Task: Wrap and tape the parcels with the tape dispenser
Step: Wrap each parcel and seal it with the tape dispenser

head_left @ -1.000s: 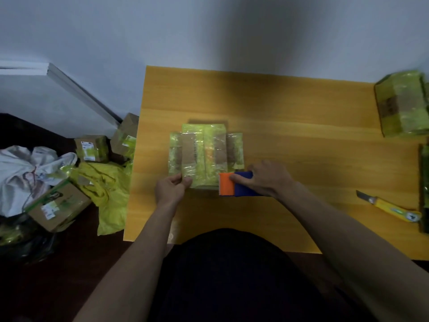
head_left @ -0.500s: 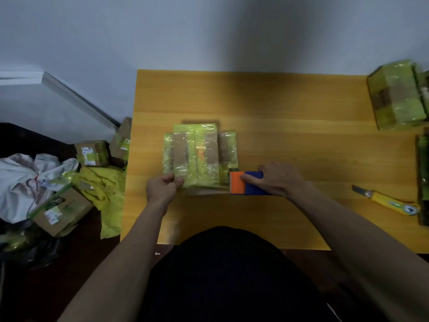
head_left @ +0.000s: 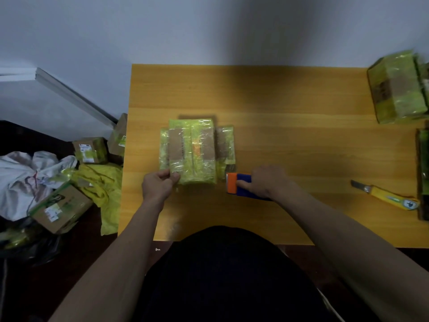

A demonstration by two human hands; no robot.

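A cardboard parcel wrapped in bands of yellow-green tape lies on the orange wooden table, left of centre. My left hand pinches the parcel's near left corner. An orange and blue tape dispenser rests on the table just right of the parcel's near edge, and my right hand is closed around its blue body.
A second taped parcel sits at the table's far right corner. A yellow utility knife lies near the right edge, beside a dark green object. On the floor to the left are taped boxes, yellow wrap and white cloth.
My right hand has drawn the tape dispenser to the right, away from the parcel's near edge. My left hand stays on the parcel's near left corner.
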